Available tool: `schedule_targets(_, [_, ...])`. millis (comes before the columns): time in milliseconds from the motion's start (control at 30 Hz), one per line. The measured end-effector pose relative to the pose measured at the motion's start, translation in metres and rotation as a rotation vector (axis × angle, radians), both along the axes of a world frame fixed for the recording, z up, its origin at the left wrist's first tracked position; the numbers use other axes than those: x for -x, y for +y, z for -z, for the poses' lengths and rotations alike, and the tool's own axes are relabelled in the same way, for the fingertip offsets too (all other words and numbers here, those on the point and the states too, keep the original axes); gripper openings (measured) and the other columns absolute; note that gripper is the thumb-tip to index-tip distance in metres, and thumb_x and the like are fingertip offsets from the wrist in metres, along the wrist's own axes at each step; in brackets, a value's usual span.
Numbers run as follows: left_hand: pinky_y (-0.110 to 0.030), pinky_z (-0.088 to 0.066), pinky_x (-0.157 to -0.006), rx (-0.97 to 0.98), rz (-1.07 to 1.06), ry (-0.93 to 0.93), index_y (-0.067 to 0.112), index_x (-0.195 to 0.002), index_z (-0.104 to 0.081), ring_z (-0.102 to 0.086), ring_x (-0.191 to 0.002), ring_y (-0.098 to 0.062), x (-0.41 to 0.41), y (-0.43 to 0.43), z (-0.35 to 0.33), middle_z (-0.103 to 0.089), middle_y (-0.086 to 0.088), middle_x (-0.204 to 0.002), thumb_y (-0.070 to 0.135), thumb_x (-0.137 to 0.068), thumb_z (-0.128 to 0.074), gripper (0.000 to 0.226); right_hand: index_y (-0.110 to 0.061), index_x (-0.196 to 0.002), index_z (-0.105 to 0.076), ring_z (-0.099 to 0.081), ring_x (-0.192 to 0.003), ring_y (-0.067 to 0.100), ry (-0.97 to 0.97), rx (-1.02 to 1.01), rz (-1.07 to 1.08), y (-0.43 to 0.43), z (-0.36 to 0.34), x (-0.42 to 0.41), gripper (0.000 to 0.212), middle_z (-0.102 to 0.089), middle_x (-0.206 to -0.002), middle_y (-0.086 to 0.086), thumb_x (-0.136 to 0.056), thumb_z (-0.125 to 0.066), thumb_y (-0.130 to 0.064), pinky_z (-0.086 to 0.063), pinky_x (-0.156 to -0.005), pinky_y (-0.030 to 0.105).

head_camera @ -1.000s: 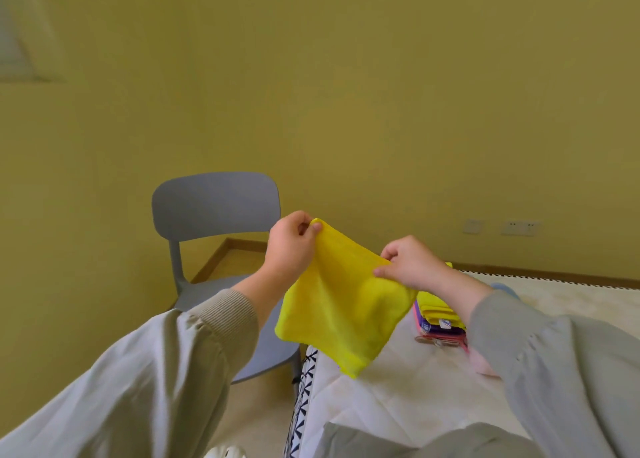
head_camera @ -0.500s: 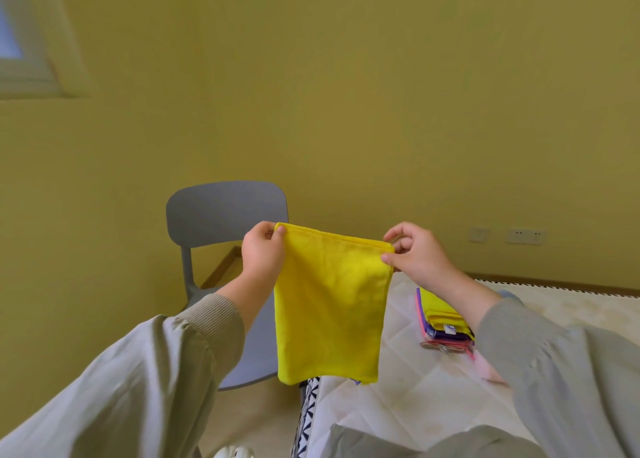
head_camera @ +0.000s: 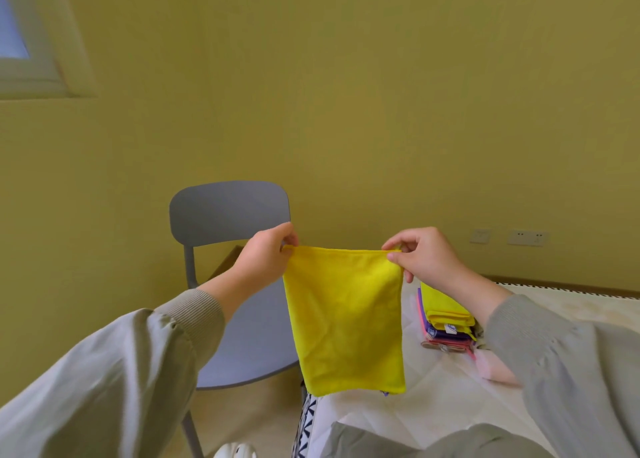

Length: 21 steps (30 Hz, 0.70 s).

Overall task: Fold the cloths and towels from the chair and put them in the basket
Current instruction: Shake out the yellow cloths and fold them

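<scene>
Beside the chair (head_camera: pixel 239 305), my left hand (head_camera: pixel 266 260) and right hand (head_camera: pixel 424 255) are pinching the yellow cloth (head_camera: pixel 346 319), hanging half-folded; folded stack (head_camera: pixel 446 322) waiting right of it, seat appearing bare, basket unseen.

Bed (head_camera: pixel 450 398): pale quilted cover, black-and-white patterned side edge, below and behind both grips.
Folded stack (head_camera: pixel 446 322): lies on the bed just below the right grip; a yellow cloth on top, purple and pink layers under it.
Pink item (head_camera: pixel 495 369): on the bed, touching the stack's near side; blurred.
Floor (head_camera: pixel 249 419): beige, carries the grey chair (head_camera: pixel 242 319) below the left grip.
</scene>
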<state>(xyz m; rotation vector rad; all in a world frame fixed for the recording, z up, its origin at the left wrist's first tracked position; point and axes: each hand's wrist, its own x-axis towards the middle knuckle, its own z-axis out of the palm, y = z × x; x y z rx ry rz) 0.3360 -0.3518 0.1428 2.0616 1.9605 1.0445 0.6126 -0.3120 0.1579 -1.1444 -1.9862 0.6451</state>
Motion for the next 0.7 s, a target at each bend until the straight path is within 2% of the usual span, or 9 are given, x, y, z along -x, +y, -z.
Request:
schedule_targets(167, [-0.023,-0.042,-0.065,0.005,0.093,0.239,0.023,-0.092,-0.062,-0.053,-0.077,-0.014,0.001,-0.003,-0.002,-0.059,0.008,-0.089,0.003,-0.089,-0.051,0.023,-0.014,-0.071,-0.059,-0.054,-0.034,0.015,-0.026,0.015,0.014,0.001,0.0,-0.003,0.02,-0.051,-0.045,0.001,-0.081,-0.067,0.002,-0.042,-0.05,0.026])
schedule_targets(367, [-0.025,-0.048,-0.071,0.014,0.134,0.366,0.023,-0.107,-0.062,-0.057,-0.087,-0.016,0.002,-0.004,0.003,-0.064,0.005,-0.103,0.007,-0.093,-0.05,0.024,-0.016,-0.076,-0.059,-0.057,-0.039,0.015,-0.208,0.115,-0.078,0.003,-0.001,-0.006,0.023,-0.049,-0.051,0.001,-0.083,-0.063,0.006,-0.04,-0.048,0.023])
schedule_targets(533, [-0.019,-0.038,-0.066,0.03,0.161,0.452,0.022,-0.106,-0.062,-0.052,-0.081,-0.012,0.003,-0.003,0.007,-0.064,0.004,-0.101,0.009,-0.095,-0.048,0.022,-0.021,-0.078,-0.062,-0.056,-0.041,0.012,-0.356,0.155,-0.102,0.006,0.0,-0.008,0.03,-0.049,-0.052,-0.004,-0.083,-0.06,0.008,-0.04,-0.046,0.017])
schedule_targets(700, [-0.019,-0.037,-0.07,0.067,0.191,0.494,0.02,-0.108,-0.064,-0.052,-0.084,-0.012,0.004,-0.003,0.008,-0.064,0.004,-0.105,0.01,-0.096,-0.049,0.022,-0.018,-0.082,-0.063,-0.057,-0.042,0.01,-0.406,0.179,-0.09,0.007,0.003,-0.007,0.029,-0.049,-0.057,0.0,-0.082,-0.059,0.011,-0.042,-0.046,0.016])
